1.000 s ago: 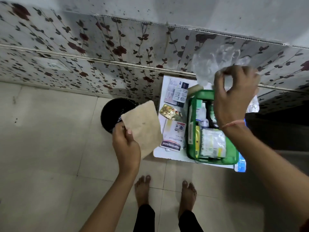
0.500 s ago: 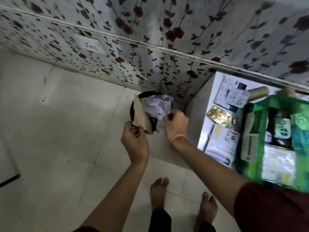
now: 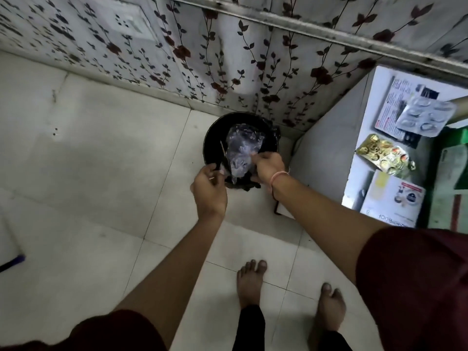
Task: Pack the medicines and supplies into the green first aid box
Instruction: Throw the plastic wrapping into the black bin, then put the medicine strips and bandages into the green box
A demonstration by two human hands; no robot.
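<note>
The green first aid box point(image 3: 458, 138) shows only partly at the right edge, on a white table point(image 3: 364, 117). Beside it lie a silver blister pack point(image 3: 425, 115), a gold blister pack point(image 3: 382, 155), a white carton point(image 3: 392, 198) and a printed leaflet point(image 3: 397, 97). Both hands are over a black bin point(image 3: 215, 133) on the floor. My right hand point(image 3: 268, 165) pinches a crumpled clear plastic bag point(image 3: 240, 145) inside the bin's mouth. My left hand point(image 3: 209, 188) hovers at the bin's near rim with fingers loose. A brown paper sheet point(image 3: 222, 149) stands edge-on in the bin, just above its fingertips.
The bin stands in the corner between the floral-patterned wall point(image 3: 228, 59) and the table's side panel point(image 3: 326, 148). My bare feet point(image 3: 250, 282) are on pale floor tiles. A dark blue-tipped object point(image 3: 12, 262) lies at the left edge.
I turned from the table to the bin. My right hand brought the plastic bag down from above the box into the bin. The brown paper left my left hand and dropped edge-on inside.
</note>
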